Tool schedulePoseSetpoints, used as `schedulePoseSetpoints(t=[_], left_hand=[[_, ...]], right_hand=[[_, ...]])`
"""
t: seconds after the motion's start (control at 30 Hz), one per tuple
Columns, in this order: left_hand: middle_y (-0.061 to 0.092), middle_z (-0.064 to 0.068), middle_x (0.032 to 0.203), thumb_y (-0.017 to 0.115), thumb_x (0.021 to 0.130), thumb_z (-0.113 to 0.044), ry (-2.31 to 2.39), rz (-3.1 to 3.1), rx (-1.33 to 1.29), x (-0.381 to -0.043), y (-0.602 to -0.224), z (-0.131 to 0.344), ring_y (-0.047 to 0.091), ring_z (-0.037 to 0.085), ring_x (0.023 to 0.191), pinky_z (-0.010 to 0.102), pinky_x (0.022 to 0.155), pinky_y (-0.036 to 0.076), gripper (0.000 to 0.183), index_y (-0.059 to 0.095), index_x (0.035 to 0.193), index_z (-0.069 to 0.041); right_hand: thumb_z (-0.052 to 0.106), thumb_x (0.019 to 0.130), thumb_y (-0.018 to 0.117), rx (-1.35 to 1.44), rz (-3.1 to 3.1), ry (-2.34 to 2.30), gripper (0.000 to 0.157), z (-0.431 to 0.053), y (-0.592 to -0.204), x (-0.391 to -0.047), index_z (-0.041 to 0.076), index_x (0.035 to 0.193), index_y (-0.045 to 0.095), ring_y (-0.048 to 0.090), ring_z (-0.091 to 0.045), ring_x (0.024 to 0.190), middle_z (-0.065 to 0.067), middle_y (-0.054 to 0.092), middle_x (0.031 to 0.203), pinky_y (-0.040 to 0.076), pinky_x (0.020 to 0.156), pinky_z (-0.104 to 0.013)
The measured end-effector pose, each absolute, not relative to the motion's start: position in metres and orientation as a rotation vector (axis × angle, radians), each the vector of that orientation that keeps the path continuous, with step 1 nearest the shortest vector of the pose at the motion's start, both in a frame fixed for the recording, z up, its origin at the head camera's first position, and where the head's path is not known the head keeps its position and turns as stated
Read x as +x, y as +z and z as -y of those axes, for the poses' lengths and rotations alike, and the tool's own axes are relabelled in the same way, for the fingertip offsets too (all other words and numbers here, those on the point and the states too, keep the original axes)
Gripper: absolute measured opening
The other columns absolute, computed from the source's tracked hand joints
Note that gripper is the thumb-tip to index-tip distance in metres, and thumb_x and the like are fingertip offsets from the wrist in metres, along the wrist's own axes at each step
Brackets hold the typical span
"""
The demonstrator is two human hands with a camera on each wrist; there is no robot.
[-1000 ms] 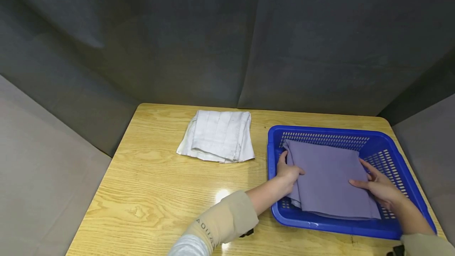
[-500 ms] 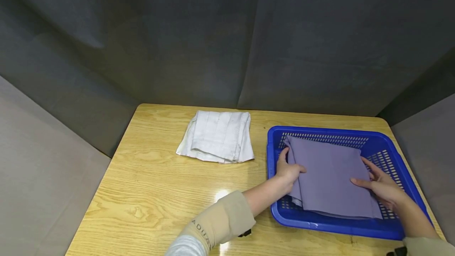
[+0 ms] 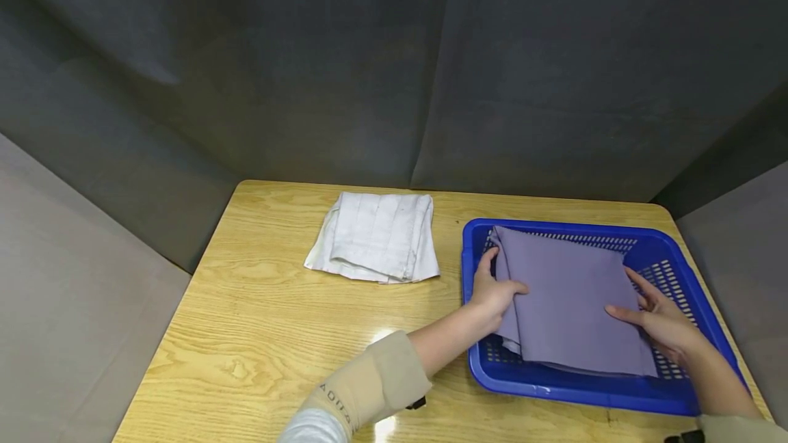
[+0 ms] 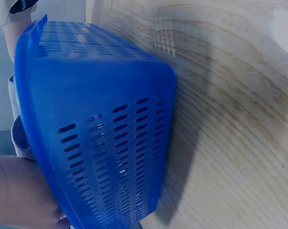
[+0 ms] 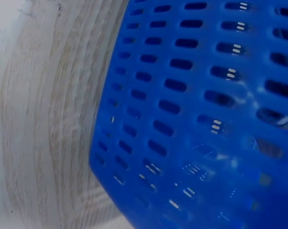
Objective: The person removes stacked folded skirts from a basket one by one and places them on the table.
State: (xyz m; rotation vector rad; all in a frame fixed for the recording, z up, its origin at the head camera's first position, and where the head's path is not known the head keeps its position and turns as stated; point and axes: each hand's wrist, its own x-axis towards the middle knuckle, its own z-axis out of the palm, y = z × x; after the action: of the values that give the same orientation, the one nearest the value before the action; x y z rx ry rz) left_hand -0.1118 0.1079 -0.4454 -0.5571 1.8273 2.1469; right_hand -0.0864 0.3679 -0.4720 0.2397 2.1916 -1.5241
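A folded purple cloth lies in the blue plastic basket on the right of the table in the head view. My left hand grips its left side, thumb on top and the other fingers partly hidden at the edge. On the opposite side my right hand holds the cloth, thumb over the top and several fingers at its edge. The left wrist view shows the basket's slotted wall with part of my left hand above its rim. Only basket wall and table appear in the right wrist view.
A folded white cloth lies on the wooden table, left of the basket. Dark curtains stand behind the table, with grey panels at the sides. The basket sits near the table's right edge.
The purple cloth has shifted slightly toward the back of the basket, its far left corner now reaching the back rim. My left hand has moved up a little with it.
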Motion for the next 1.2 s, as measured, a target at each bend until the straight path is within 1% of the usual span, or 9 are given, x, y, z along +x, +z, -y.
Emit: schedulePoseSetpoints(t=[0.03, 0.13, 0.17, 0.2, 0.27, 0.33, 0.4, 0.53, 1.2], left_hand=[[0.036, 0.010, 0.138, 0.069, 0.060, 0.015, 2.146, -1.828, -0.551, -0.112, -0.444, -0.106, 0.034, 0.028, 0.123, 0.048, 0.098, 0.034, 0.080, 0.048, 0.126, -0.023], [0.035, 0.010, 0.139, 0.070, 0.060, 0.014, 2.152, -1.820, -0.533, -0.111, -0.441, -0.101, 0.033, 0.028, 0.123, 0.048, 0.099, 0.032, 0.079, 0.048, 0.126, -0.025], [0.035, 0.009, 0.139, 0.070, 0.060, 0.014, 2.151, -1.817, -0.531, -0.111, -0.441, -0.099, 0.033, 0.028, 0.123, 0.048, 0.099, 0.031, 0.079, 0.048, 0.125, -0.025], [0.034, 0.009, 0.139, 0.070, 0.061, 0.013, 2.147, -1.815, -0.526, -0.111, -0.440, -0.098, 0.032, 0.028, 0.124, 0.048, 0.100, 0.030, 0.078, 0.048, 0.126, -0.025], [0.033, 0.009, 0.139, 0.070, 0.062, 0.012, 2.152, -1.808, -0.513, -0.111, -0.440, -0.094, 0.032, 0.029, 0.124, 0.048, 0.100, 0.030, 0.078, 0.047, 0.126, -0.026], [0.033, 0.010, 0.140, 0.070, 0.062, 0.012, 2.155, -1.808, -0.498, -0.112, -0.441, -0.090, 0.033, 0.030, 0.124, 0.048, 0.099, 0.031, 0.078, 0.047, 0.126, -0.026], [0.032, 0.010, 0.140, 0.071, 0.062, 0.011, 2.159, -1.811, -0.483, -0.112, -0.441, -0.086, 0.033, 0.030, 0.124, 0.047, 0.099, 0.032, 0.078, 0.047, 0.126, -0.027], [0.032, 0.011, 0.140, 0.071, 0.062, 0.010, 2.181, -1.805, -0.450, -0.112, -0.442, -0.079, 0.036, 0.030, 0.121, 0.045, 0.097, 0.034, 0.078, 0.046, 0.126, -0.029], [0.058, 0.011, 0.095, 0.070, 0.063, 0.006, 2.215, -1.700, -0.415, -0.115, -0.436, -0.032, 0.059, 0.022, 0.074, 0.035, 0.064, 0.051, 0.081, 0.044, 0.130, -0.031]], right_hand=[[0.022, 0.088, 0.059, 0.245, -2.182, -1.545, 0.093, -0.366, -0.471, -0.086, 0.027, 0.142, -0.017, -0.008, -0.050, 0.127, -0.025, -0.028, 0.139, 0.015, 0.098, -0.064], [0.024, 0.087, 0.060, 0.234, -2.231, -1.517, 0.093, -0.363, -0.467, -0.086, 0.026, 0.143, -0.015, 0.035, -0.046, 0.117, -0.030, -0.027, 0.138, 0.048, 0.078, -0.042], [0.024, 0.087, 0.060, 0.228, -2.249, -1.507, 0.093, -0.362, -0.466, -0.087, 0.026, 0.143, -0.014, 0.047, -0.038, 0.106, -0.032, -0.024, 0.138, 0.048, 0.062, -0.036], [0.023, 0.087, 0.061, 0.227, -2.249, -1.511, 0.093, -0.360, -0.465, -0.087, 0.026, 0.143, -0.014, 0.047, -0.040, 0.107, -0.032, -0.024, 0.138, 0.049, 0.077, -0.041], [0.026, 0.086, 0.061, 0.227, -2.299, -1.459, 0.093, -0.357, -0.464, -0.087, 0.027, 0.144, -0.012, 0.054, -0.024, 0.073, -0.038, -0.016, 0.138, 0.043, 0.046, -0.034], [0.026, 0.086, 0.062, 0.231, -2.299, -1.470, 0.094, -0.353, -0.463, -0.087, 0.027, 0.143, -0.012, 0.042, -0.043, 0.110, -0.034, -0.017, 0.140, 0.048, 0.075, -0.046], [0.026, 0.086, 0.062, 0.238, -2.291, -1.493, 0.094, -0.349, -0.462, -0.087, 0.028, 0.143, -0.012, 0.021, -0.051, 0.125, -0.030, -0.021, 0.141, 0.027, 0.095, -0.061], [0.025, 0.086, 0.062, 0.222, -2.293, -1.529, 0.093, -0.343, -0.459, -0.087, 0.028, 0.143, -0.011, -0.017, -0.049, 0.125, -0.022, -0.028, 0.141, 0.005, 0.094, -0.069], [0.023, 0.084, 0.065, 0.200, -2.312, -1.585, 0.093, -0.300, -0.438, -0.092, 0.021, 0.146, -0.004, -0.013, -0.045, 0.130, -0.015, -0.021, 0.147, 0.007, 0.096, -0.067]])
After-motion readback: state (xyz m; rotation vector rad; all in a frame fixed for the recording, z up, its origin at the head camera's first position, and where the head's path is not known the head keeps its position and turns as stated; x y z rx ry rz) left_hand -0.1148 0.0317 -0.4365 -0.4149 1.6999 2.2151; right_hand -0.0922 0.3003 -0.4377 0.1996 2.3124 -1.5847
